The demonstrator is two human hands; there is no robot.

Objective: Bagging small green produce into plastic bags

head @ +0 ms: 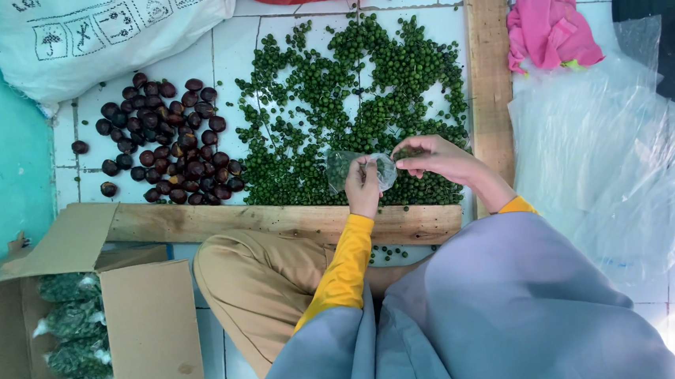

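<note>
Pinching a small clear bag (360, 169) part-filled with green peppercorns, the left hand (363, 186) and right hand (438, 159) hold its mouth.

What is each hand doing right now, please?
Left hand: closed on the small clear bag.
Right hand: fingers pinched at the bag's mouth, over the green berries.

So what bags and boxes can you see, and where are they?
White sack: top left, bulging, black symbols printed on it.
Cardboard box: bottom left, brown, open, filled packets of green inside.
Small clear bag: centre, in the left hand.
Clear plastic bags: right, flat pile.
</note>
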